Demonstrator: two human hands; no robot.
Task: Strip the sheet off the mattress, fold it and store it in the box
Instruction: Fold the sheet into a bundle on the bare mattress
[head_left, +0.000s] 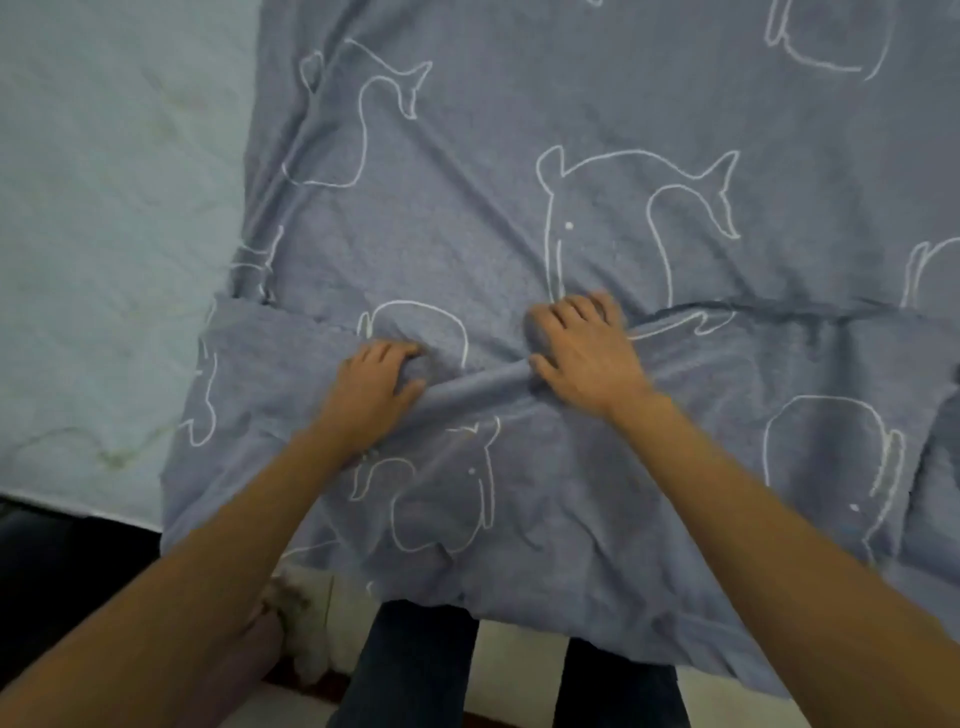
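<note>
A blue-grey sheet (519, 156) with white outline drawings of elephants lies spread over the pale blue mattress (104, 208), its near part folded back over itself. My left hand (376, 387) grips a raised ridge of the sheet, fingers curled into the cloth. A little to the right, my right hand (582, 353) grips the same ridge, thumb under the fold and fingers over it. The ridge runs stretched between both hands. The near edge of the sheet hangs over the mattress side above my legs. No box is in view.
The bare mattress surface shows at the left, with faint marks on it. Below the mattress edge are a dark area (52, 571) at the left, my two legs in dark trousers (415, 670) and light floor.
</note>
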